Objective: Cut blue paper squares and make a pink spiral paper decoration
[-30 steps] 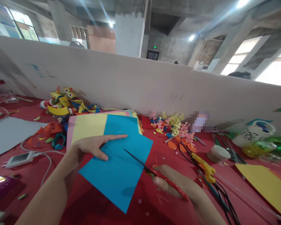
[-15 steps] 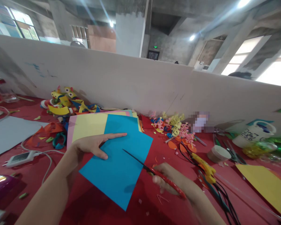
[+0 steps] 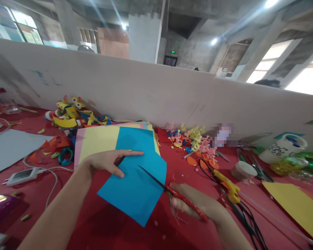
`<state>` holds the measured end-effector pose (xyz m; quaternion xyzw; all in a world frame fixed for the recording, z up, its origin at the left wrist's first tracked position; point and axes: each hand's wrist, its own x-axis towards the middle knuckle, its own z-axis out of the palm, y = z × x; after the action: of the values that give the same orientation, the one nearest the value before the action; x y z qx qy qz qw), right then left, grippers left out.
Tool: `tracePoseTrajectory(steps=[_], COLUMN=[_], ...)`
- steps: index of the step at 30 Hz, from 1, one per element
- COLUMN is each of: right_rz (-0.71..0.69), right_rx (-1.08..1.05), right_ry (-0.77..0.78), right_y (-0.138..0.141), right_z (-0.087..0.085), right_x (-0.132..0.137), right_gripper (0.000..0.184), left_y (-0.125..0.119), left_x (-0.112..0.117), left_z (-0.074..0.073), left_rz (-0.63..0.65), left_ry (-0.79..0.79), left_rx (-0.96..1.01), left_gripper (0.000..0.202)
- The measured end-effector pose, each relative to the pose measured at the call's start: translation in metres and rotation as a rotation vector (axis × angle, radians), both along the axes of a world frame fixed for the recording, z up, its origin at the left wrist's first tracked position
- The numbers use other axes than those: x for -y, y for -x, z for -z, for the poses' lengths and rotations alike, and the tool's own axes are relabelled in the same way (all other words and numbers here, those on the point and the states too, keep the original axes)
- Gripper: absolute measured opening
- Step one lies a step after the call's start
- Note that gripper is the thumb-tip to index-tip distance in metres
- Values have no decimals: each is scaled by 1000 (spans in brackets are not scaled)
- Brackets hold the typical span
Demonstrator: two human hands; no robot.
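Note:
My left hand point(image 3: 108, 160) grips the upper left edge of a blue paper sheet point(image 3: 137, 187), thumb on top and index finger stretched along it. The sheet is lifted off the red table point(image 3: 99, 222) and tilted. My right hand point(image 3: 195, 206) is closed round the red handles of a pair of scissors point(image 3: 172, 191). Their dark blades point up and left over the middle of the blue sheet.
A stack of yellow, pink and blue sheets point(image 3: 99, 142) lies behind the blue one. Paper cut-outs point(image 3: 193, 140), yellow-handled scissors point(image 3: 228, 185), a tape roll point(image 3: 242, 170) and a yellow sheet point(image 3: 297, 205) are to the right. A white device with cable point(image 3: 22, 176) lies left. A grey partition point(image 3: 156, 93) backs the table.
The blue sheet has been lifted and turned, its lower corner drawn up and to the right. My left hand shifted slightly right; the scissors stayed over the sheet.

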<state>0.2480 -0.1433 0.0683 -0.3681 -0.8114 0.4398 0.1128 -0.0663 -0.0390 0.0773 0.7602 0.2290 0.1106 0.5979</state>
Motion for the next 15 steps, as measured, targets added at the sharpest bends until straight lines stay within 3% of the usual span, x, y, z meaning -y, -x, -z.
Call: tracePoseTrajectory(steps=[5, 15], right_rz=[-1, 20], right_rx=[26, 5], right_ry=[3, -33], right_y=[4, 8], right_z=[0, 15], right_x=[0, -5], right_gripper=[64, 61], left_y=[-7, -9], left_x=[0, 3], left_z=[0, -4], left_rz=[27, 41], left_ry=[-195, -230], left_rx=[-75, -78], left_gripper=[87, 90])
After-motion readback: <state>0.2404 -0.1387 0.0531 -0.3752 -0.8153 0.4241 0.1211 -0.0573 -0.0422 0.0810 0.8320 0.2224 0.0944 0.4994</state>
